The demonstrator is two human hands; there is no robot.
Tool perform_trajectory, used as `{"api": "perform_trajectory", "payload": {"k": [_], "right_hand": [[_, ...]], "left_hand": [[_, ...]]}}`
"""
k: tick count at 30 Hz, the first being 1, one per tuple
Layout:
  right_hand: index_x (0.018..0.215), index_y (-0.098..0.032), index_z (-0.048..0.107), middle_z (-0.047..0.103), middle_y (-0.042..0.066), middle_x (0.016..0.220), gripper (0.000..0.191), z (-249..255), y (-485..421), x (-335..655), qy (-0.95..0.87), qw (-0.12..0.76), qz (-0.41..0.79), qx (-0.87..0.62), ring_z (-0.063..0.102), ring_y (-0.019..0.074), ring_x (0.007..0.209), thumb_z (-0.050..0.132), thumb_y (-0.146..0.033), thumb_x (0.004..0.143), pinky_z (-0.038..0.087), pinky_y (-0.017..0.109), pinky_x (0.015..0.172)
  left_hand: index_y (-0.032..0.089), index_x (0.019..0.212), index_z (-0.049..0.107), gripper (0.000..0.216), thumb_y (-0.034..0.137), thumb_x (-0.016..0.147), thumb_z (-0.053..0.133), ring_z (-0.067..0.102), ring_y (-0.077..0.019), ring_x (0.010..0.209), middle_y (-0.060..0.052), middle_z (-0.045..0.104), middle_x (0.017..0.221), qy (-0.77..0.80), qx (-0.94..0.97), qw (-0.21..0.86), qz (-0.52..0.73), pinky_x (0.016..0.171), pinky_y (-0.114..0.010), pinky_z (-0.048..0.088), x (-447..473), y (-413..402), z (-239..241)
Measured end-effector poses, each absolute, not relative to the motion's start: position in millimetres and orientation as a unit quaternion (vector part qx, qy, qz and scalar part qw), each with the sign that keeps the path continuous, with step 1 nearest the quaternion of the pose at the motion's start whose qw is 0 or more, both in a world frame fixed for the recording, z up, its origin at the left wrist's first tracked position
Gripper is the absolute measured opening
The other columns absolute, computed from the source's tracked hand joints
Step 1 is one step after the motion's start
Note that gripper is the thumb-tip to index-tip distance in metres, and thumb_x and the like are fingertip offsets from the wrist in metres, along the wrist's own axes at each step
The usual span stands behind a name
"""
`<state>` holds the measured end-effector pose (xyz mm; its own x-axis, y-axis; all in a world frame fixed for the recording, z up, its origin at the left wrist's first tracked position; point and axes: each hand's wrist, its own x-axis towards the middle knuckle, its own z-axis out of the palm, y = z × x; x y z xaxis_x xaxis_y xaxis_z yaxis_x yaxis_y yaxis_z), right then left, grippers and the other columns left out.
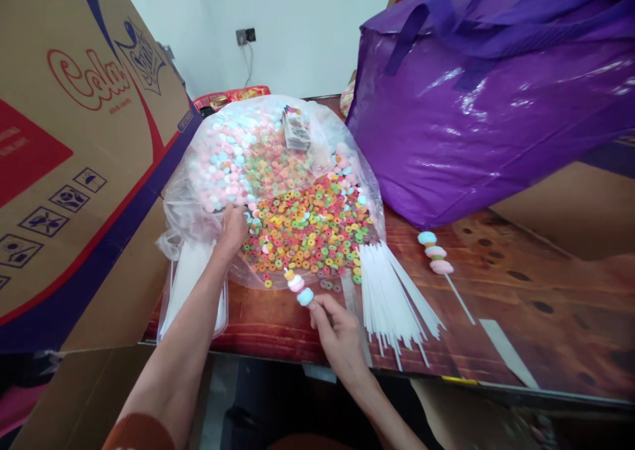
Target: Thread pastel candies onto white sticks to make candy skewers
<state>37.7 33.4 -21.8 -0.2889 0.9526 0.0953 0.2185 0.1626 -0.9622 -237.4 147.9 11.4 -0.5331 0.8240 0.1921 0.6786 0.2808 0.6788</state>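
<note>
My right hand (338, 331) pinches a thin white stick whose upper end carries a few threaded candies (299, 285), pink, white and blue. My left hand (232, 228) reaches into an open clear plastic bag (198, 165), fingers curled among the sweets, at the edge between pastel marshmallow pieces (225, 165) and a heap of small coloured ring candies (310, 222). What the left fingers grip is hidden. A bundle of bare white sticks (389, 291) lies fanned on the wooden table just right of my right hand. A finished candy skewer (439, 261) rests further right.
A large purple shiny bag (486, 106) stands at the back right. A big printed cardboard box (74, 139) leans at the left. A small printed packet (296, 129) lies on the clear bag. Clear plastic sleeves (186, 284) lie under my left forearm. The table's front edge (446, 377) runs near my wrists.
</note>
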Motion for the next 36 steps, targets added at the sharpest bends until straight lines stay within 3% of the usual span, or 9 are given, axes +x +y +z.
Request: {"api": "perform_trajectory", "payload": {"k": [4,7,10,13,15,21,27,33,36], "right_hand": [[0.069,-0.021,0.055,0.047,-0.004,0.057,0.033,-20,33,39,-0.666,0.385,0.454,-0.449,0.045,0.0115,0.051,0.048,-0.037,0.097,0.035,0.023,0.05],[0.069,-0.021,0.055,0.049,-0.004,0.059,0.032,-17,33,41,-0.67,0.386,0.449,-0.448,0.047,0.0118,0.053,0.049,-0.036,0.097,0.038,0.023,0.052],[0.074,-0.021,0.057,0.052,-0.003,0.059,0.029,-16,32,43,-0.663,0.388,0.454,-0.451,0.049,0.0117,0.052,0.049,-0.036,0.097,0.038,0.022,0.051],[0.078,-0.02,0.06,0.055,-0.003,0.061,0.028,-18,31,46,-0.656,0.389,0.467,-0.448,0.051,0.0111,0.051,0.049,-0.037,0.097,0.039,0.022,0.05],[0.081,-0.02,0.063,0.055,-0.003,0.062,0.027,-18,29,48,-0.658,0.386,0.468,-0.447,0.052,0.0111,0.052,0.05,-0.037,0.097,0.04,0.021,0.051],[0.084,-0.019,0.066,0.051,-0.003,0.06,0.026,-16,24,52,-0.674,0.373,0.447,-0.455,0.049,0.0109,0.052,0.05,-0.035,0.097,0.04,0.021,0.051],[0.083,-0.019,0.065,0.058,0.0,0.066,0.026,-16,24,52,-0.71,0.365,0.402,-0.448,0.051,0.0119,0.056,0.048,-0.031,0.098,0.04,0.02,0.052],[0.082,-0.018,0.065,0.061,0.0,0.067,0.027,-17,26,55,-0.735,0.351,0.369,-0.447,0.052,0.0115,0.057,0.046,-0.028,0.099,0.038,0.02,0.052],[0.081,-0.018,0.064,0.06,-0.001,0.065,0.027,-18,27,54,-0.742,0.343,0.36,-0.45,0.051,0.0112,0.055,0.046,-0.027,0.099,0.037,0.02,0.052]], "left_hand": [[0.019,0.084,0.064,0.021,0.005,0.07,0.055,0.058,-0.0241,0.096,-0.007,0.063,0.093,0.792,0.494,0.091,0.347,0.092,-0.036,0.043,-235,137,23],[0.018,0.093,0.061,0.02,0.013,0.074,0.059,0.059,-0.0188,0.08,-0.003,0.063,0.088,0.776,0.482,0.119,0.39,0.081,-0.033,0.046,-220,116,34],[0.019,0.108,0.061,0.036,0.02,0.073,0.066,0.06,-0.015,0.07,-0.001,0.064,0.087,0.699,0.442,0.265,0.496,0.069,-0.028,0.047,-190,85,36],[0.017,0.097,0.068,0.032,0.028,0.068,0.077,0.063,-0.015,0.071,-0.002,0.068,0.081,0.607,0.378,0.436,0.547,0.069,-0.027,0.05,-158,57,27],[0.017,0.092,0.07,0.033,0.03,0.064,0.083,0.064,-0.0152,0.073,-0.002,0.07,0.082,0.57,0.327,0.484,0.579,0.072,-0.028,0.051,-142,44,16],[0.018,0.093,0.076,0.037,0.031,0.061,0.089,0.066,-0.0142,0.078,-0.002,0.075,0.087,0.542,0.256,0.473,0.646,0.079,-0.029,0.053,-130,32,-7],[0.019,0.094,0.079,0.037,0.031,0.061,0.089,0.07,-0.0179,0.082,-0.004,0.078,0.089,0.563,0.252,0.458,0.64,0.085,-0.034,0.055,-128,29,-7],[0.022,0.105,0.079,0.033,0.039,0.077,0.078,0.07,-0.0227,0.102,-0.006,0.077,0.11,0.598,0.312,0.416,0.61,0.099,-0.038,0.051,-130,24,-18],[0.022,0.107,0.079,0.03,0.04,0.083,0.071,0.069,-0.0237,0.105,-0.007,0.075,0.115,0.608,0.347,0.385,0.601,0.099,-0.04,0.052,-127,23,-24]]}}
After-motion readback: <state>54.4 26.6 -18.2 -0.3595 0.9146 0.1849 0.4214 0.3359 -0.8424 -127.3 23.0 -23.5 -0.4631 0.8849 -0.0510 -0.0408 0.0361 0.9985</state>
